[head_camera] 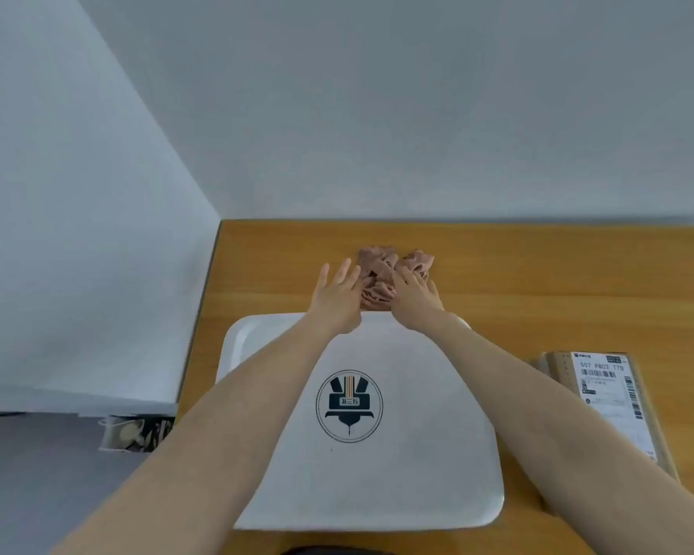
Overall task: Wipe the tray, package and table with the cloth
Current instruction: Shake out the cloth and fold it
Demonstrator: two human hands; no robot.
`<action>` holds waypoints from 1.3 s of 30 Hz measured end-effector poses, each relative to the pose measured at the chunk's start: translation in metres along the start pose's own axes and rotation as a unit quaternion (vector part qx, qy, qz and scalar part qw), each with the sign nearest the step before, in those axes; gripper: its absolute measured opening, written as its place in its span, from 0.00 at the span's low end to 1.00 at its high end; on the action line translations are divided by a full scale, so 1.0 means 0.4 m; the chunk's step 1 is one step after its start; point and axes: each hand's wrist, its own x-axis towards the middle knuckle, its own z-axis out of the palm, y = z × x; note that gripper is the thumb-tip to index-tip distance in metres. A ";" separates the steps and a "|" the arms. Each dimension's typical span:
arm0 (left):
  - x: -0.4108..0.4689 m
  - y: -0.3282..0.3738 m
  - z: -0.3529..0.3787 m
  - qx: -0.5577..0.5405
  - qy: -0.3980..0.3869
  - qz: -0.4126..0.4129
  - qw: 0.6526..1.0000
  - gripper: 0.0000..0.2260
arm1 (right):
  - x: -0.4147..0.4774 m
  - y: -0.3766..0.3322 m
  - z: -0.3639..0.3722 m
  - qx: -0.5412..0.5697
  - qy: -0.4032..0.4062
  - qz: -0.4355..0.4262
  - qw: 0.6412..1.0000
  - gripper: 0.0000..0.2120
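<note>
A crumpled pinkish-brown cloth (381, 274) lies on the wooden table (537, 282), just beyond the far edge of a white tray (397, 474) with a round dark logo. My left hand (337, 298) hovers at the cloth's left side, fingers spread, holding nothing. My right hand (415, 300) rests on the cloth's right part with its fingers over the folds; a firm grip cannot be made out. A brown cardboard package (613, 398) with a white shipping label lies to the right of the tray, partly behind my right forearm.
The table stands against a pale wall at the back. Its left edge drops to a grey floor, where a patterned bag (137, 432) sits. Bare wood stretches to the right of the cloth.
</note>
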 end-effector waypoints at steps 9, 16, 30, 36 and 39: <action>0.077 0.027 -0.001 -0.030 -0.046 -0.003 0.999 0.27 | 0.066 -0.004 0.002 0.015 -0.011 -0.012 1.000 0.22; 0.080 0.023 0.000 -0.032 -0.050 -0.003 0.998 0.24 | 0.061 -0.021 -0.026 0.176 0.112 -0.038 0.977 0.11; -0.034 0.060 -0.251 -0.279 0.096 -0.016 0.955 0.12 | -0.063 -0.121 -0.349 0.490 0.219 0.001 0.844 0.13; -0.127 0.028 -0.321 -0.359 0.168 -0.027 0.918 0.17 | -0.236 -0.154 -0.503 0.546 0.238 -0.091 0.798 0.17; -0.189 0.020 -0.361 -0.390 0.172 0.010 0.904 0.25 | -0.325 -0.156 -0.563 0.545 0.223 -0.169 0.791 0.21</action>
